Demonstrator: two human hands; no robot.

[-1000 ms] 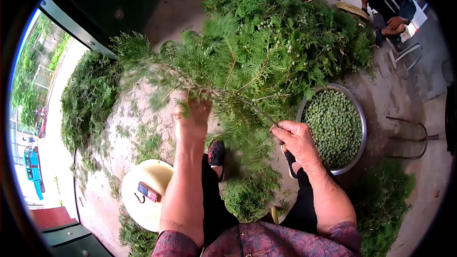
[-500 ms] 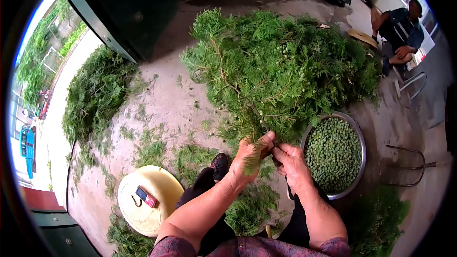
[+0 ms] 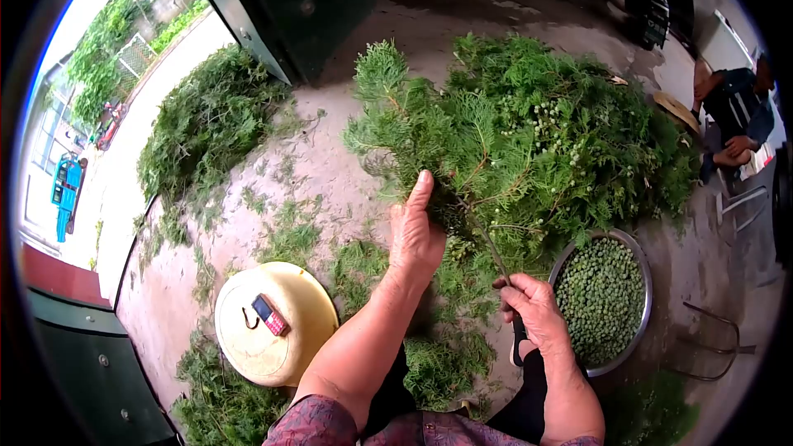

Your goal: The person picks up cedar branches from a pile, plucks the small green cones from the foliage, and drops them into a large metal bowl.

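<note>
A leafy green branch (image 3: 475, 144) with a bare brown stem hangs in front of me, over the floor and beside a large heap of cut branches (image 3: 578, 132). The lower end of its stem is pinched in my right hand (image 3: 534, 311). Higher up, my left hand (image 3: 417, 235) is against the foliage, thumb raised; its other fingers are hidden behind the hand and leaves. To the right of my right hand stands a round metal basin (image 3: 647, 281) filled with small green berries (image 3: 599, 297).
An upturned yellow tub (image 3: 310, 314) at lower left bears a red phone (image 3: 275, 324) and a dark hook (image 3: 249, 319). Another branch heap (image 3: 206, 124) lies by the door. A seated person (image 3: 738, 128) is at upper right, above a metal-framed stool (image 3: 742, 208).
My left hand has moved up along the branch, away from my right hand, which has moved slightly right and down. The view has shifted, so the surroundings sit differently.
</note>
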